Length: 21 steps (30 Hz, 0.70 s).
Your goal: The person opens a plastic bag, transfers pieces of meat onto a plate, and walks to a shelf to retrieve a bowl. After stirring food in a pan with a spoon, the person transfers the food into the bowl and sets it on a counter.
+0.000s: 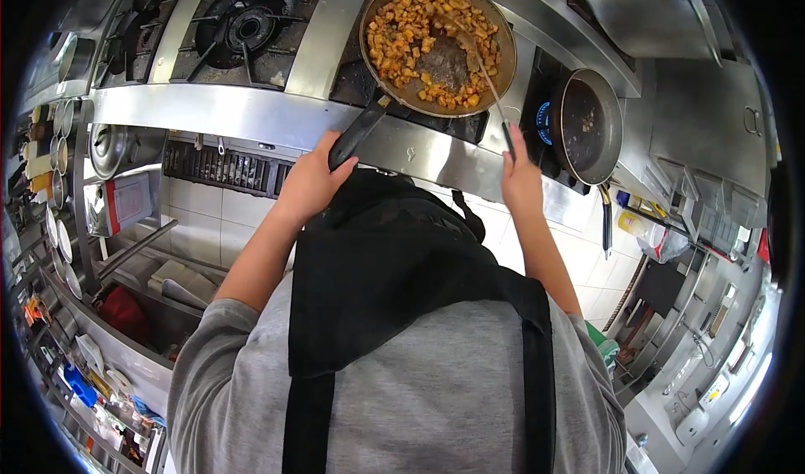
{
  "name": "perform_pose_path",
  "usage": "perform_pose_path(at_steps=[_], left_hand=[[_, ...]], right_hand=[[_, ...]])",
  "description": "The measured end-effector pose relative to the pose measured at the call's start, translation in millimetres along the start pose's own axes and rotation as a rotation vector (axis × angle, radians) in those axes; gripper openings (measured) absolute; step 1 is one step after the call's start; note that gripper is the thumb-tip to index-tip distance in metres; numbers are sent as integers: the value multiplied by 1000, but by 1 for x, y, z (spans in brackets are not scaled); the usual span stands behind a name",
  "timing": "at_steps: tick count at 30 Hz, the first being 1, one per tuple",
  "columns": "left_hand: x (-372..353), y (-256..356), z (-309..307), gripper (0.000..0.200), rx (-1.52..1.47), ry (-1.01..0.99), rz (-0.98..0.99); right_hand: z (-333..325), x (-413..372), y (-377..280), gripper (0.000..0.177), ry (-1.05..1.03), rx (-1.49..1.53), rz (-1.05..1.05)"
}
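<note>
The pan [509, 51] sits over a burner at the front of the stove [205, 109], its black handle [362, 132] pointing toward the person and to the left. Diced food [391, 36] in a brown-orange coating lies in a ring inside it, around a darker, barer patch near the middle. A spatula [495, 91] reaches in from the right, its head among the pieces. The left hand [316, 176] has its fingers wrapped around the pan's handle; the right hand [521, 176] has its fingers closed around the spatula's dark grip. Just to the right, a smaller pan [594, 151] with a few scraps in it stands beside a blue flame [543, 124]. To the left is a bare burner [250, 26]. Below the hands hangs a black apron [394, 281], over white floor tiles [587, 260].
</note>
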<state>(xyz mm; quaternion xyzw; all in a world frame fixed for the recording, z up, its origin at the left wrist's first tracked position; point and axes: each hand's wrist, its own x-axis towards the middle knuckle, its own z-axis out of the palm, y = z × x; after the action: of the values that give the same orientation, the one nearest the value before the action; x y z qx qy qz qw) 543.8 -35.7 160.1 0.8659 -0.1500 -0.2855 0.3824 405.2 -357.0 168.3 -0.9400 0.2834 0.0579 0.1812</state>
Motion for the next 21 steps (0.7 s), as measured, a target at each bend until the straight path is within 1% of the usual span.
perform_pose_path(at_steps=[2, 4, 6, 7, 8, 10, 11, 13, 14, 16, 17, 18, 20, 21], left_hand=[[1, 0, 0, 39, 2, -2, -9], [1, 1, -1, 39, -2, -9, -23], [0, 3, -2, 37, -29, -18, -41], [0, 3, -2, 37, -29, -15, -45], [-1, 2, -2, 37, -32, -10, -30], [-1, 1, -2, 38, -35, -2, -14], [0, 2, -3, 37, -25, -5, -15], [-1, 3, -3, 37, -17, -8, -19], [-1, 4, -4, 37, -13, -14, -23], [-1, 4, -4, 37, -9, -19, -30], [0, 3, -4, 38, -3, -13, -16], [0, 1, -3, 38, 1, -6, -4], [0, 1, -3, 39, -5, 2, -8], [-1, 0, -3, 39, -6, 6, -9]], right_hand=[[2, -16, 1, 58, -51, -31, -32], [-2, -42, 11, 58, -81, 49, -47], [-27, -48, 8, 58, -133, 3, 18], [-30, -42, 17, 57, -90, -19, -37], [-30, -32, 21, 57, 47, 1, -136], [-43, 2, 7, 55, 168, -53, -202], [-46, 21, -6, 55, 170, -52, -204], [-46, 45, -35, 53, 171, -279, -163], [-43, 46, -45, 53, 169, -280, -165], [-36, 45, -61, 52, 268, -496, -326], [-36, 36, -61, 52, 279, -498, -399], [-39, 27, -58, 52, 277, -500, -404], [-49, 11, -43, 53, 229, -557, -563], [-54, 6, -32, 54, 291, -650, -625]])
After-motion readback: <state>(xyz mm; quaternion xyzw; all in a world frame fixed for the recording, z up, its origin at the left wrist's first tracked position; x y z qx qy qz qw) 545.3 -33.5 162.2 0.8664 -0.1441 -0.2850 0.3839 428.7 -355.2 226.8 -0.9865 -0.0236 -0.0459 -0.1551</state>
